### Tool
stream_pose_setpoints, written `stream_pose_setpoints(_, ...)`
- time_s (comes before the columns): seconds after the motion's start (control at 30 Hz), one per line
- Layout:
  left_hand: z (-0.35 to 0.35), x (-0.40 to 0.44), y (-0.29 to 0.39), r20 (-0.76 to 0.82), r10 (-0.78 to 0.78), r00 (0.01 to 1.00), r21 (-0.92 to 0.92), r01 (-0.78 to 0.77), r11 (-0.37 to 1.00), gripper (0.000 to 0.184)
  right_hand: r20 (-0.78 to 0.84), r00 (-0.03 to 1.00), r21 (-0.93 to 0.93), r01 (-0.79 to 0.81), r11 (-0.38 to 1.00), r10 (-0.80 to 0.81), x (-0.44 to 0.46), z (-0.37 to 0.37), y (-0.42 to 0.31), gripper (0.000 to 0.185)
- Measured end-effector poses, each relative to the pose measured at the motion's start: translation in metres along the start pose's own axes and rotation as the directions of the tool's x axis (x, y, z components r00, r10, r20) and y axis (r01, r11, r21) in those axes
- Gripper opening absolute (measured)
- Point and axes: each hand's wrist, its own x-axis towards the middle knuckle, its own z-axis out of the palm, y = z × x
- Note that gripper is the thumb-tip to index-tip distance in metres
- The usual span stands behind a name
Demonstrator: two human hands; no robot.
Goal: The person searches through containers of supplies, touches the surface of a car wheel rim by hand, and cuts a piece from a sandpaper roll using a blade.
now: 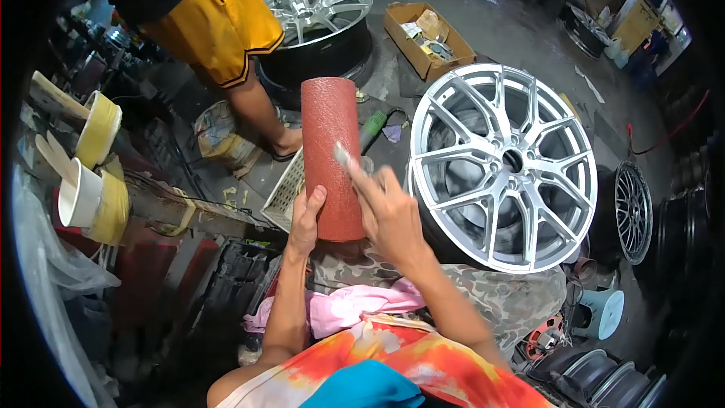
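My left hand grips the lower left side of a red, rough-surfaced cylinder that looks like a roll of sandpaper, tilted nearly upright before me. Against its front, my right hand holds a small pale-tipped tool, with the index finger stretched along it. Motion blur hides whether this is a brush or a blade. Just right of my hands, a silver multi-spoke wheel rim leans face up. Pink cloth lies across my lap, over camouflage fabric.
A person in yellow shorts stands beside another silver rim. Behind my rim sits a cardboard box. Taped paper cups with wooden sticks are at left, near a white basket. A light-blue stool stands at right.
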Motion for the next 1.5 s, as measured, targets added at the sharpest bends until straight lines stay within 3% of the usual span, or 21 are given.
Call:
stream_pose_setpoints(0.13, 0.003, -0.002, -0.002, -0.085, 0.013, 0.996, -0.023, -0.015, 1.0, 0.054, 0.023, 0.999, -0.065, 0.047, 0.997, -0.046, 0.035, 0.006, 0.005, 0.053)
stream_pose_setpoints(0.27, 0.002, 0.0, -0.004, -0.076, 0.054, 0.996, 0.058, -0.05, 0.997, 0.05, 0.081, 0.996, -0.032, -0.038, 0.999, 0.04, -0.015, -0.001, -0.013, 0.058)
stream_pose_setpoints(0.37, 0.004, -0.001, -0.002, -0.02, 0.01, 1.0, 0.066, -0.009, 0.998, 0.05, -0.031, 0.996, -0.011, -0.078, 0.997, 0.078, -0.013, 0.003, -0.005, 0.045)
stream_pose_setpoints(0.43, 0.015, 0.0, 0.003, -0.083, 0.057, 0.995, 0.025, -0.055, 0.998, 0.051, -0.082, 0.997, -0.055, -0.007, 0.998, 0.002, 0.014, 0.005, 0.001, 0.043)
stream_pose_setpoints(0.57, 0.012, -0.001, -0.002, -0.083, 0.061, 0.995, 0.075, -0.054, 0.996, 0.049, 0.013, 0.999, -0.044, -0.05, 0.998, 0.051, 0.016, -0.012, -0.017, 0.041)
stream_pose_setpoints(0.63, 0.006, 0.0, 0.001, -0.027, 0.034, 0.999, -0.007, -0.034, 0.999, 0.051, 0.02, 0.999, -0.035, -0.033, 0.999, 0.034, -0.014, -0.009, -0.014, 0.041)
stream_pose_setpoints(0.73, 0.007, -0.004, 0.007, -0.048, 0.021, 0.999, 0.025, -0.02, 0.999, 0.052, 0.105, 0.987, -0.004, -0.12, 0.993, 0.12, -0.04, -0.015, -0.021, 0.053)
stream_pose_setpoints(0.83, 0.008, -0.005, 0.011, -0.039, 0.068, 0.997, 0.11, -0.064, 0.992, 0.054, 0.081, 0.994, 0.048, -0.073, 0.996, 0.069, -0.055, -0.013, -0.018, 0.052)
stream_pose_setpoints(0.9, 0.005, -0.005, 0.009, -0.072, 0.028, 0.997, -0.026, -0.03, 0.999, 0.055, 0.107, 0.991, 0.071, -0.087, 0.994, 0.079, -0.072, -0.019, -0.023, 0.051)
stream_pose_setpoints(1.03, 0.001, -0.001, 0.0, -0.12, 0.079, 0.99, 0.06, -0.072, 0.996, 0.058, 0.018, 0.996, 0.149, -0.084, 0.985, 0.082, -0.088, -0.046, -0.012, 0.039)
stream_pose_setpoints(1.1, -0.002, 0.004, -0.003, -0.117, -0.017, 0.993, -0.129, 0.001, 0.992, 0.062, -0.004, 0.997, 0.176, -0.078, 0.981, 0.08, -0.087, -0.053, -0.01, 0.036)
stream_pose_setpoints(1.13, 0.001, 0.006, -0.005, -0.126, -0.018, 0.992, -0.151, -0.002, 0.988, 0.064, 0.022, 0.948, 0.379, -0.301, 0.875, 0.317, -0.081, -0.053, -0.009, 0.029)
stream_pose_setpoints(1.17, 0.004, 0.007, -0.007, -0.121, -0.02, 0.992, -0.152, 0.001, 0.988, 0.064, 0.094, 0.847, 0.555, -0.481, 0.679, 0.523, -0.071, -0.053, -0.008, 0.025)
stream_pose_setpoints(1.33, 0.006, 0.01, -0.014, -0.065, 0.004, 0.998, -0.076, -0.008, 0.997, 0.064, 0.023, 0.865, 0.727, -0.358, 0.586, 0.501, -0.008, -0.009, 0.006, 0.021)
stream_pose_setpoints(1.4, 0.011, 0.011, -0.015, -0.058, 0.03, 0.998, -0.039, -0.033, 0.999, 0.063, 0.087, 0.827, 0.649, -0.47, 0.598, 0.555, 0.007, -0.004, 0.007, 0.028)
stream_pose_setpoints(1.5, 0.015, 0.009, -0.011, -0.054, 0.033, 0.998, -0.07, -0.036, 0.997, 0.063, 0.068, 0.862, 0.545, -0.454, 0.705, 0.502, 0.014, 0.009, 0.02, 0.035)
